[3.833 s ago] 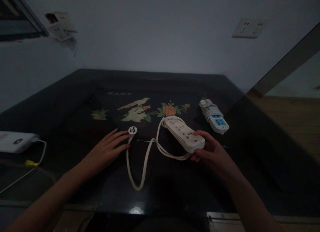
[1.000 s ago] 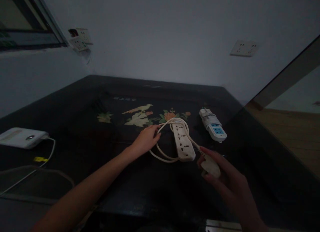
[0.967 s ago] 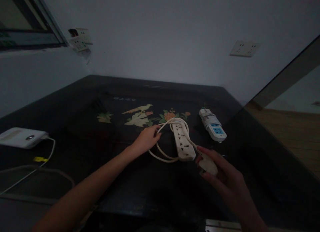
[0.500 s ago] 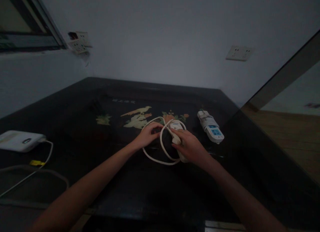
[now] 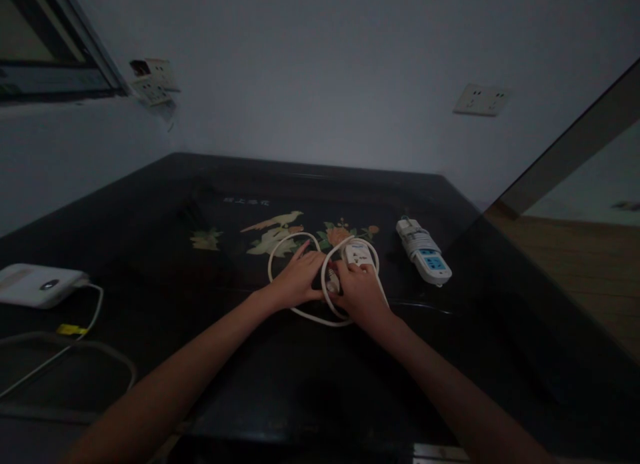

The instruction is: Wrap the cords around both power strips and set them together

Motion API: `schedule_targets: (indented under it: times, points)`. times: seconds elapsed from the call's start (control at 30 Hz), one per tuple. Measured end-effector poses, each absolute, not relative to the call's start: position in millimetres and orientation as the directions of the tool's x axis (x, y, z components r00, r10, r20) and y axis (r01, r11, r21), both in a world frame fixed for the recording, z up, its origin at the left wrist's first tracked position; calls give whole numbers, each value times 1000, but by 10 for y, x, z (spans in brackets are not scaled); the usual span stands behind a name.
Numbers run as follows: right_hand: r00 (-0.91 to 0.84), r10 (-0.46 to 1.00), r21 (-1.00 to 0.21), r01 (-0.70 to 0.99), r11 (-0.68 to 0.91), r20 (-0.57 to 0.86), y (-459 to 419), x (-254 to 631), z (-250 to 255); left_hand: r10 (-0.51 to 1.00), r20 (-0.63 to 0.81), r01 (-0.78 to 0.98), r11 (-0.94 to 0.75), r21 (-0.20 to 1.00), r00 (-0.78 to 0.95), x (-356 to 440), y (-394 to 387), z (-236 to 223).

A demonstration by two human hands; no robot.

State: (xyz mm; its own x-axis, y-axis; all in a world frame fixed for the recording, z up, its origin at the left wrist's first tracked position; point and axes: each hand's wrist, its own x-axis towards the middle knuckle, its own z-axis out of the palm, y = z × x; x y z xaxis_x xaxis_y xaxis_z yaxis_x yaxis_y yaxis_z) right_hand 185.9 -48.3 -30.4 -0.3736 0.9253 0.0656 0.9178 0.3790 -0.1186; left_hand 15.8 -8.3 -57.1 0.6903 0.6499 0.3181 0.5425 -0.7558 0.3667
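This looks like a room in a home. The black worktop (image 5: 280,377) has a glossy top decorated with a bird (image 5: 277,221), a peony (image 5: 339,235) and a short line of Chinese characters (image 5: 246,202), more like domestic furniture than a workbench. Plain pale walls (image 5: 320,64) meet behind its far left corner, near a dark-framed window (image 5: 47,47). A double wall socket (image 5: 481,100) sits above the far right corner, and wood-look flooring (image 5: 580,271) shows beyond the right edge. Household electrics lie about: a white power strip (image 5: 357,253) mid-worktop and a blue-and-white power strip (image 5: 431,261) toward the right edge.
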Motion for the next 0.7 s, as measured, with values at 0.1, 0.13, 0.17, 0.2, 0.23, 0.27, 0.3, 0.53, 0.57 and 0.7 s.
schedule_targets:
  times: [0.1,0.13,0.17,0.2,0.23,0.27,0.3,0.53,0.57,0.7]
  points:
    - [-433,899,-101,893,438,67,-512,1848,-313,626,276,564,-779,274,729,138,-64,-573]
    - [-455,888,-95,883,460,69,-521,1850,-317,623,257,568,-781,260,739,134,-59,-570]
    - [-476,876,-93,871,482,73,-527,1858,-319,621,235,573,-782,245,748,130,-56,-566]
    - [-498,863,-101,858,504,79,-530,1875,-318,625,212,585,-779,226,751,125,-56,-559]
    - [-520,850,-124,841,527,87,-527,1904,-313,636,188,605,-771,197,749,117,-58,-550]
    - [-543,834,-164,818,552,100,-521,1945,-303,652,164,633,-758,157,740,105,-63,-538]
    - [-559,820,-218,790,572,124,-510,2002,-291,671,140,662,-741,111,728,88,-71,-521]
    - [-357,857,-488,710,507,372,-479,2686,-295,902,3,902,-432,-1,432,-184,-171,-292]
    - [-341,866,-488,721,491,367,-498,2783,-323,930,-25,931,-366,1,366,-232,-182,-258]
    - [-439,860,-425,748,510,260,-618,3003,-434,970,-141,980,-193,58,199,-395,-214,-189]
